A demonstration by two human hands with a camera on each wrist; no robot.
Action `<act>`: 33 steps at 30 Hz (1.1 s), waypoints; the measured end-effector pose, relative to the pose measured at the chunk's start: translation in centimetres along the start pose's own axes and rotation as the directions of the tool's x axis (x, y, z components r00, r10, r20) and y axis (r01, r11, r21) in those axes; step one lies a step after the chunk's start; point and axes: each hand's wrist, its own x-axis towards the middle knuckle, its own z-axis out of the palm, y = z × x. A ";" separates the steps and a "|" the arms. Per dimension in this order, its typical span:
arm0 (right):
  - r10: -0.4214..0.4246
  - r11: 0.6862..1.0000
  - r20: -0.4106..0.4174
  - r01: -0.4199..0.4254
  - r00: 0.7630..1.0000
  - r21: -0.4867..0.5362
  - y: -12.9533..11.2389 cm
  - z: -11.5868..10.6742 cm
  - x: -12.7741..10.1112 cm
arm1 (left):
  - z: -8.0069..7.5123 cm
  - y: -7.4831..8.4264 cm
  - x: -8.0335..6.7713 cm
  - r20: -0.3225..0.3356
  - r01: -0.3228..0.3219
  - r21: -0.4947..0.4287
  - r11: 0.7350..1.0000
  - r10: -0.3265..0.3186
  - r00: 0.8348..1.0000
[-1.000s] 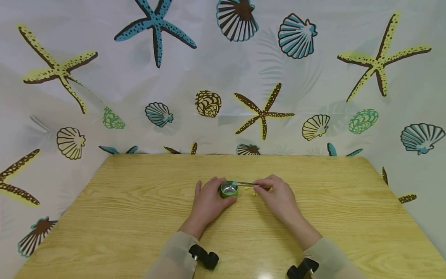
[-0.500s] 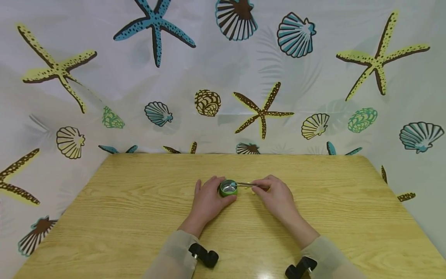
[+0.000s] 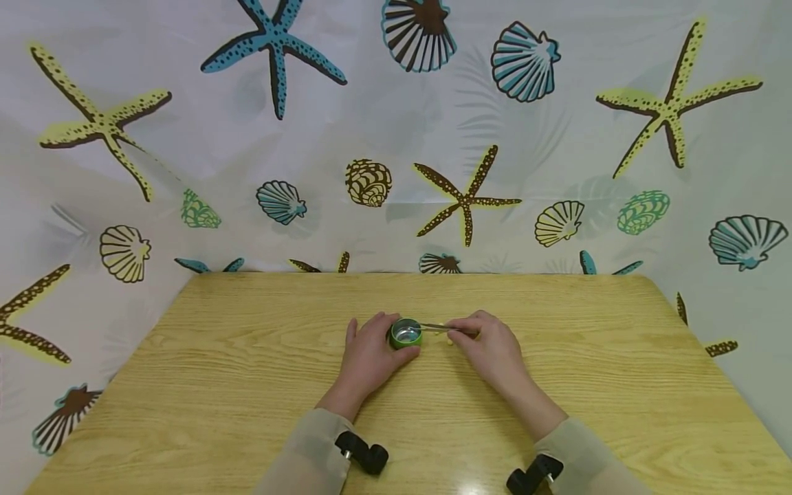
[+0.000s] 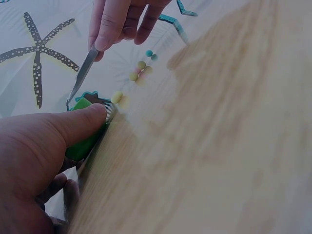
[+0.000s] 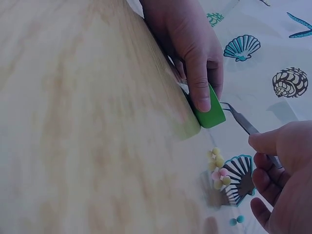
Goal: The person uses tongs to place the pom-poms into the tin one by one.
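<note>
Seashell-print curtain behind a pale wooden table [image 3: 247,385]; two hands at work over a small green metal-lined cup [image 3: 405,334].

Left hand [image 3: 370,357] grips the cup at mid-table, thumb curled against its side. Right hand [image 3: 491,349] pinches slim metal tweezers [image 3: 441,328], tips at the cup's rim. Small yellow, pink and teal beads [image 5: 218,168] lie loose just beside the cup. Risk noted: the tips could knock the rim and tilt the cup, or a bead may slip from the tips and roll off across the smooth wood.

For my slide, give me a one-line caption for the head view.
Left hand holds a small green cup while right hand reaches tweezers over its rim on a wooden table.
</note>
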 end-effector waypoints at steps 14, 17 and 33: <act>0.043 0.998 -0.034 -0.042 0.998 0.045 0.4 -1.6 0.1 | 0.1 -0.1 -0.1 -0.001 0.008 -0.012 1.000 -0.008 1.000; 0.057 0.997 -0.030 -0.056 0.998 0.061 0.7 -2.3 0.1 | 0.0 -0.1 -0.1 -0.004 0.007 -0.016 1.000 -0.007 1.000; 0.098 0.993 -0.039 -0.095 0.994 0.072 3.7 -5.6 -0.2 | 0.1 0.0 -0.1 -0.003 0.007 -0.018 1.000 -0.007 1.000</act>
